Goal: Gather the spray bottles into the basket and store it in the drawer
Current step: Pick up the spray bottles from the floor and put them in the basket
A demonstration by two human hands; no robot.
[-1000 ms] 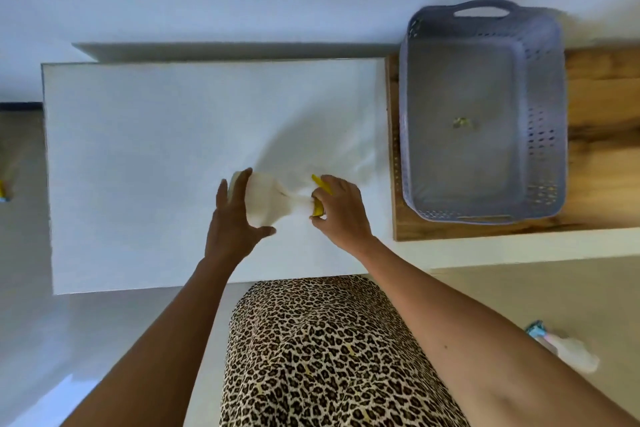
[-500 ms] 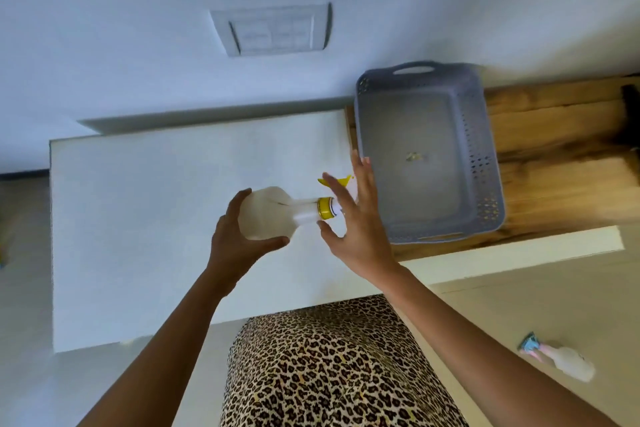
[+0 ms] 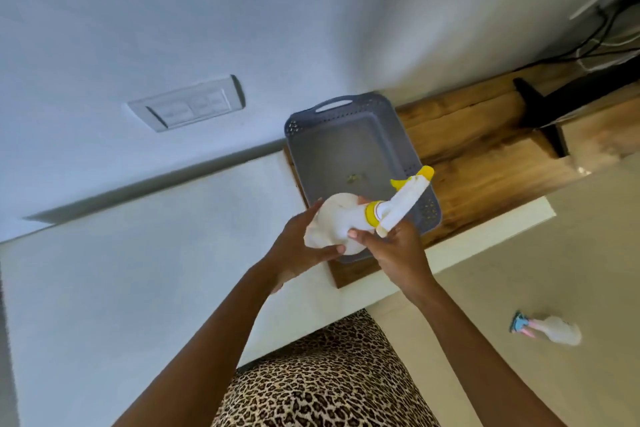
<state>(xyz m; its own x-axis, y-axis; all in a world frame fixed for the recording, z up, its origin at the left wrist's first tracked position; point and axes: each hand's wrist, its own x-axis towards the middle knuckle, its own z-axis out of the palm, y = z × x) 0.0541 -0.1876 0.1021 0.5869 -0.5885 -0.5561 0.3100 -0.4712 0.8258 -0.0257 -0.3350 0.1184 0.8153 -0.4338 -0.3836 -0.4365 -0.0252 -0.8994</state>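
A white spray bottle (image 3: 341, 218) with a yellow collar and yellow nozzle tip lies tilted in the air over the near end of the grey basket (image 3: 346, 139). My left hand (image 3: 301, 246) cups its round body from the left. My right hand (image 3: 391, 250) grips the neck just below the trigger head. The basket sits on a wooden top, with only a small scrap on its floor. A second spray bottle (image 3: 554, 329), white with a blue and pink head, lies on the floor at the lower right.
A white cabinet top (image 3: 138, 253) stretches to the left of the basket. The wooden surface (image 3: 485, 149) runs right, with a black stand (image 3: 540, 111) and cables at its far end. A switch plate (image 3: 187, 107) is on the wall behind.
The bottle rose off the white top and moved right, over the basket. My right hand went from open beside the nozzle to a grip on the neck. The view swung right.
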